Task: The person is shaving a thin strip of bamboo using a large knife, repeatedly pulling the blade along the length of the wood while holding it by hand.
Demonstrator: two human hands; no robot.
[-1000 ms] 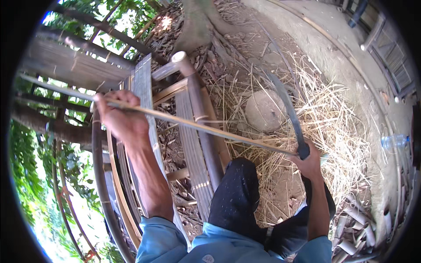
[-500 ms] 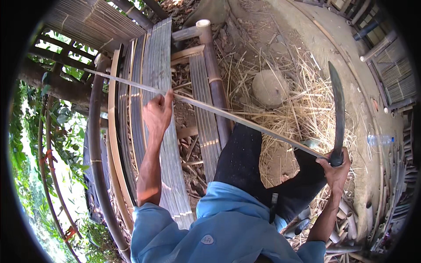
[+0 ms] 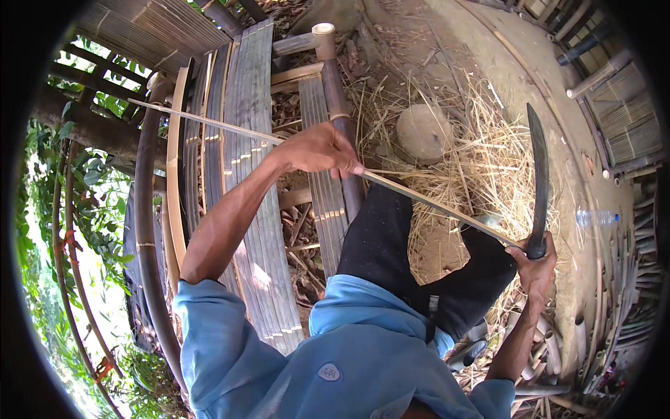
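Observation:
A long, thin bamboo strip [image 3: 441, 207] runs aslant across my lap, from over the bench at upper left down to my right hand. My left hand [image 3: 322, 150] is closed around it near the middle, thumb and fingertips pinching it above my left thigh. My right hand [image 3: 539, 265] grips the dark handle of a machete [image 3: 539, 174] whose curved blade points up and away from me. The strip's near end meets the thumb of that same hand, beside the handle. Its far end sticks out freely past the bench.
On my left is a slatted bamboo bench [image 3: 251, 112] with a thick bamboo post [image 3: 340, 105]. Pale shavings [image 3: 495, 153] litter the dirt around a round block [image 3: 423, 134]. A clear plastic bottle [image 3: 597, 218] lies at right, near stacked bamboo pieces [image 3: 551, 353].
My left hand has moved right along the strip, toward my right hand, with its wrist now turned over. My right hand still holds the machete and the strip's end in nearly the same place.

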